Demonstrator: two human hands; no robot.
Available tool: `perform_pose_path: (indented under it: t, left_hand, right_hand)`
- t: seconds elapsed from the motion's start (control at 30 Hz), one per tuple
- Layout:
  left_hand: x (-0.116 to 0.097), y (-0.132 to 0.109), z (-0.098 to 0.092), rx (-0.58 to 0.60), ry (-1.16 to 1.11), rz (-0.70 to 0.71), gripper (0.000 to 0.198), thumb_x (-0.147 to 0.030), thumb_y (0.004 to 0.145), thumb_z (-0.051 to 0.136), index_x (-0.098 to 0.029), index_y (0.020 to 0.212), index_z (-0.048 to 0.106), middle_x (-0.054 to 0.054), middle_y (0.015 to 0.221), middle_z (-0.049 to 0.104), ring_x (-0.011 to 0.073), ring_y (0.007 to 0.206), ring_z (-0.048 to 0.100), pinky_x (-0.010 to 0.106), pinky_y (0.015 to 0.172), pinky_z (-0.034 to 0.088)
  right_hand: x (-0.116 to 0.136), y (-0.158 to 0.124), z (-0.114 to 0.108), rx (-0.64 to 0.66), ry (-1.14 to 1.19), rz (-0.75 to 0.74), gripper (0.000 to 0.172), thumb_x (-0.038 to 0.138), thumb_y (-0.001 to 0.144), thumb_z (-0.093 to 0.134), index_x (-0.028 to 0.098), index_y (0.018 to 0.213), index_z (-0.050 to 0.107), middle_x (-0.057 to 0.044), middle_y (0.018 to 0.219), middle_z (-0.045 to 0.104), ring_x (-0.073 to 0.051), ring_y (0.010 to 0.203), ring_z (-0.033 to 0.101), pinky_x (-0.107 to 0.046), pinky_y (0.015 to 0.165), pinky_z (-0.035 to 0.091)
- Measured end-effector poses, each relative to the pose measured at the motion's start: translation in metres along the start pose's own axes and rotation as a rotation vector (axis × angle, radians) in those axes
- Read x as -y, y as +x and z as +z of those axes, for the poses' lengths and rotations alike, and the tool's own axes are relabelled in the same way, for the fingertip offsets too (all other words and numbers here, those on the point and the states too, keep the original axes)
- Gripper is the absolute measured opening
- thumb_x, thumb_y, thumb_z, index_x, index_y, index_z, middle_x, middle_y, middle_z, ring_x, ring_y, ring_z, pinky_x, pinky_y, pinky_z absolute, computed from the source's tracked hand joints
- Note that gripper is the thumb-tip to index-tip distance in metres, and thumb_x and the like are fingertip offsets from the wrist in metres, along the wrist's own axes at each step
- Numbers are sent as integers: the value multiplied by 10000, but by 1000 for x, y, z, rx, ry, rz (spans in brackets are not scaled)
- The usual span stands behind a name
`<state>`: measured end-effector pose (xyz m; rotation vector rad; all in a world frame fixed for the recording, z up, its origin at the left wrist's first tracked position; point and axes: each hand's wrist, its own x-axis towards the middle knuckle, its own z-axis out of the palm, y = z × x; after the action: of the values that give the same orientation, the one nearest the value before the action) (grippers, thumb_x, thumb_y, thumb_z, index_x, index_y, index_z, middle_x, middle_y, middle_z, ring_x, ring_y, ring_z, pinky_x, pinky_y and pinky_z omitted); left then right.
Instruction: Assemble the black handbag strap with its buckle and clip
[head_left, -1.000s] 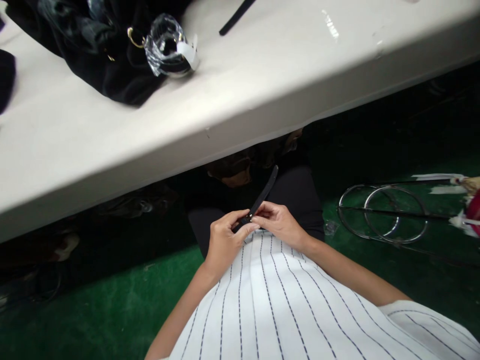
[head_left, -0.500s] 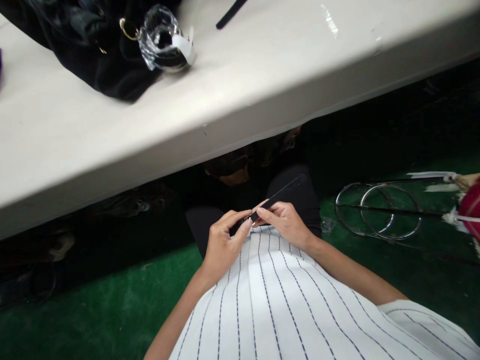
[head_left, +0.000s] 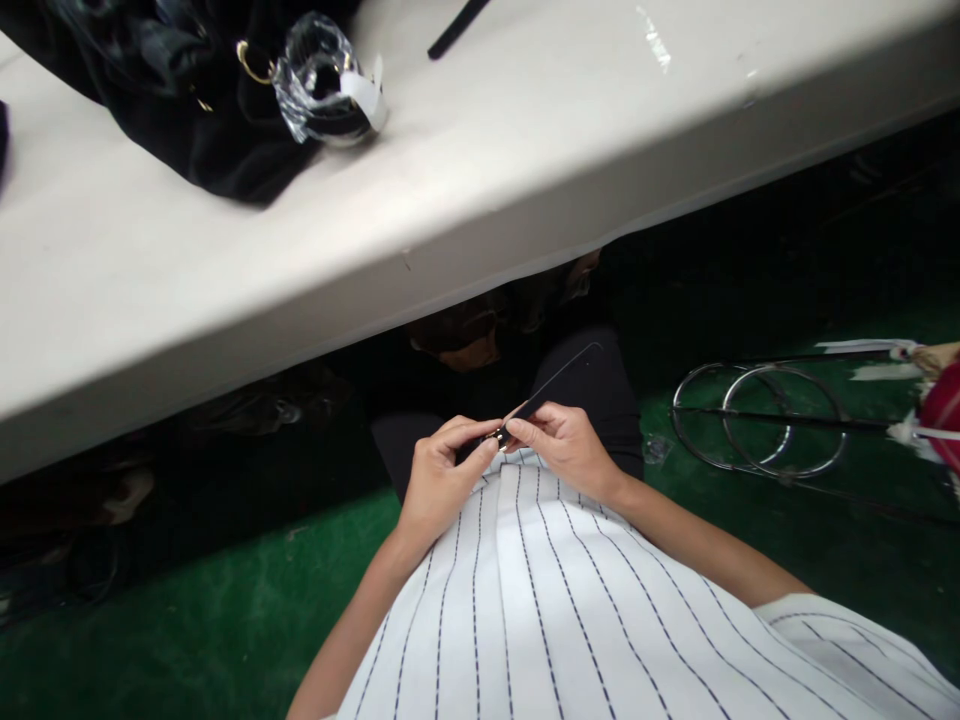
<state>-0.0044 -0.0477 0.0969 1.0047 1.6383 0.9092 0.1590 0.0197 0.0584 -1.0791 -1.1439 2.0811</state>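
Strap: the thin black strap [head_left: 551, 384] sits in your lap, below the table edge, and runs up and to the right from between your two hands, its free end over your dark trousers.
Strap end: the near end, with a small glint of metal on it, lies right where your fingertips meet, just above the hem of your striped white top [head_left: 540, 600].
Left hand: your left hand [head_left: 442, 475] is curled, thumb and forefinger pinched together on the strap's near end; the other fingers are folded under.
Right hand: your right hand [head_left: 570, 447] is also closed in a pinch, thumb and forefinger on the strap just beside the left fingertips, so the two hands touch or nearly touch.
Table: the white table [head_left: 525, 170] crosses the upper view, well apart from your hands.
On the table: a dark bag [head_left: 172, 110] with a gold ring, a clear plastic-wrapped bundle [head_left: 322, 80] against it, and another black strap [head_left: 457, 25] at the top edge.
Floor: green floor [head_left: 225, 620] with metal rings [head_left: 757, 420] to your right.
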Motion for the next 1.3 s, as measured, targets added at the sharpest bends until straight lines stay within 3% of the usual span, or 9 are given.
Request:
perform_pose_path:
  t: [0.27,0.4,0.53,0.73,0.9,1.0,1.1,1.3]
  left_hand:
    - [6,4,4,-67,40,1,163,-247,803,694,-202,945,761,39,860,709,180,793,654,293,742,522]
    - [11,7,11,-123,13,-77,170,-246,776,706,-171,923,749,55,882,732,190,814,662,288,736,520]
    - [18,11,23,-222,-133,-144,198,-251,751,719,-158,925,739,55,865,738,180,785,663,281,714,528]
    - [33,15,27,-249,-530,-190,315,-313,719,775,-147,983,731,64,866,731,163,731,647,265,639,514]
    - [33,20,23,-203,-834,-194,235,-324,742,747,-191,935,751,59,932,730,175,865,656,257,711,525]
    - [26,21,18,-141,-891,-228,305,-441,839,639,-164,904,747,72,869,713,171,802,649,263,677,531]
    - [26,19,12,-53,-893,-258,261,-386,845,655,-143,911,724,59,834,686,129,702,616,228,635,508]
    - [44,7,5,73,-824,-330,222,-293,754,754,-133,886,676,33,712,650,111,601,582,214,588,461]
  right_hand:
    - [1,-3,2,-50,-366,-203,279,435,857,673,164,807,715,-75,769,704,-213,689,678,-322,629,561]
    - [-1,-5,4,-50,-587,-440,171,302,919,605,191,901,735,-91,895,718,-222,823,675,-350,758,564]
    - [-9,-4,8,-36,-620,-590,213,210,945,533,215,1057,714,-94,1010,710,-223,922,666,-376,837,569]
    - [-6,-2,13,-25,-566,-570,260,242,961,518,256,1144,703,-83,1154,658,-218,1034,634,-375,925,547]
    - [-3,-2,10,8,-655,-587,268,290,954,550,273,1182,690,-76,1214,622,-224,1059,582,-399,928,532]
    - [-7,-2,5,21,-714,-616,284,282,951,555,270,1209,674,-86,1227,610,-229,1065,565,-415,924,524]
    - [-10,-2,0,68,-730,-596,276,292,944,563,282,1192,685,-84,1226,613,-233,1040,574,-423,920,520]
    - [-6,-8,-12,306,-527,-369,259,312,973,515,230,1135,699,-87,1244,620,-221,1140,576,-392,978,492]
